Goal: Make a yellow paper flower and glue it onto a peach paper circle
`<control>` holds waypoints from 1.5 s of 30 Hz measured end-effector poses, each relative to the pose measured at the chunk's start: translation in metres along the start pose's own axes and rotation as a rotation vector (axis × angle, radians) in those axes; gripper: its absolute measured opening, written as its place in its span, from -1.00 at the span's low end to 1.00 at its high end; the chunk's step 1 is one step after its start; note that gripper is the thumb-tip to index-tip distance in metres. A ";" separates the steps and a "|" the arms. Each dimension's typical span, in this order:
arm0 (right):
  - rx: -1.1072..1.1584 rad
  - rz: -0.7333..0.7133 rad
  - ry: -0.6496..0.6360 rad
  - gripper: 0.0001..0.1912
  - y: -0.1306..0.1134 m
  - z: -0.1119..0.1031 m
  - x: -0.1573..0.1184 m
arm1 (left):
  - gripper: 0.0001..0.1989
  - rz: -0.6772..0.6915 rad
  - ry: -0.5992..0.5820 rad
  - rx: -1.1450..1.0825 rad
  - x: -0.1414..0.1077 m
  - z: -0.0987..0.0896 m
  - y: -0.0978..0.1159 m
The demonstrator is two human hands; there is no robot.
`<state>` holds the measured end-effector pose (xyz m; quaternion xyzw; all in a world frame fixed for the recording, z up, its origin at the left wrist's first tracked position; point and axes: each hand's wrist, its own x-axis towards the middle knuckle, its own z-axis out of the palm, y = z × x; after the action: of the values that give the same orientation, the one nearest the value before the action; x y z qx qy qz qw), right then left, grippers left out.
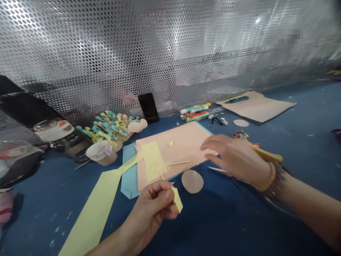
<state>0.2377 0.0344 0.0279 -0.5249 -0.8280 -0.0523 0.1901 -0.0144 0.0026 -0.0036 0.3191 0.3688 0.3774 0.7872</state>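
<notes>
My left hand [157, 202] pinches a small folded piece of yellow paper [177, 200] between thumb and fingers, low in the middle of the view. Over the right edge of the peach paper sheets [183, 142], my right hand [226, 151] hovers with fingers stretched out and slightly blurred; I see nothing held in it. A pale round disc [192, 181] lies between the two hands. On the peach sheets rest a yellow paper piece [153, 161], a thin yellow strip [178, 163] and a tiny yellow scrap [171, 144]. Scissors [218, 170] lie partly hidden below my right hand.
A long yellow sheet [93, 209] stretches toward me at left. Behind it stand a white cup [102, 153] and a cluster of colourful paper pieces [112, 126]. A phone [148, 107] leans on the perforated metal wall. Glue sticks [194, 109] and a utility knife [238, 100] lie farther back.
</notes>
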 end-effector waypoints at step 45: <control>1.367 0.500 -0.328 -0.73 -0.069 0.026 -0.018 | -0.86 0.193 0.153 0.289 -0.002 0.013 -0.003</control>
<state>0.1758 -0.0042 0.0047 -0.4633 -0.5496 0.5981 0.3545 -0.0036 -0.0034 0.0011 0.4330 0.4456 0.4174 0.6631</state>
